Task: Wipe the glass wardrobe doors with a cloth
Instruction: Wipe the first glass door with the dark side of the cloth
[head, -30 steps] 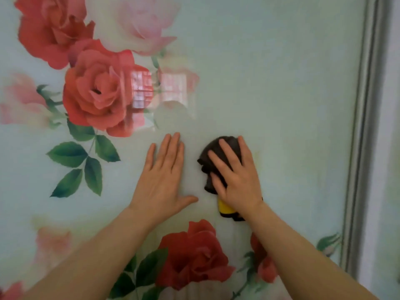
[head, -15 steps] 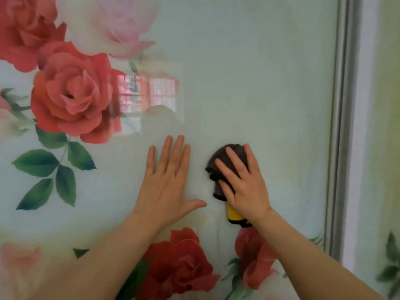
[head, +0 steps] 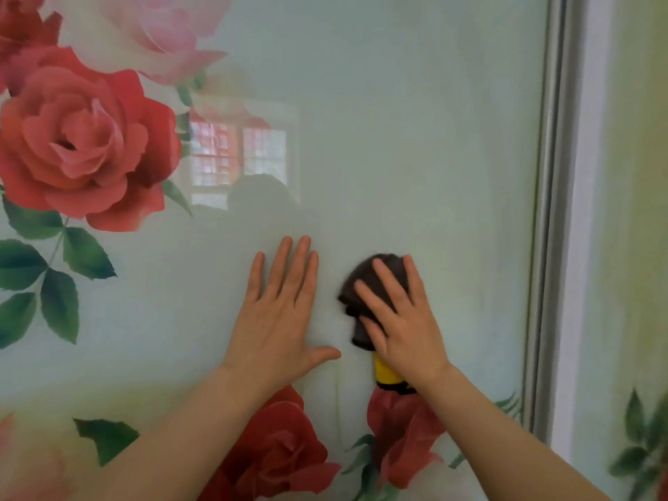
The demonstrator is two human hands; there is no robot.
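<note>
A glass wardrobe door [head: 415, 121], pale green with printed red and pink roses, fills the view. My right hand [head: 401, 323] presses a dark brown cloth [head: 361, 283] with a yellow part [head: 385, 374] flat against the glass, fingers spread straight over it. Most of the cloth is hidden under the palm. My left hand [head: 280, 312] lies flat on the glass just left of the cloth, fingers straight and thumb out, holding nothing.
A grey metal door frame [head: 553, 211] runs vertically at the right, with a second flowered panel [head: 636, 247] beyond it. The glass reflects a window [head: 238, 157] and a person's outline above my hands.
The view has shifted right, so the roses sit further left and the frame is nearer the middle. Both hands with the cloth have slid slightly right and down on the glass.
</note>
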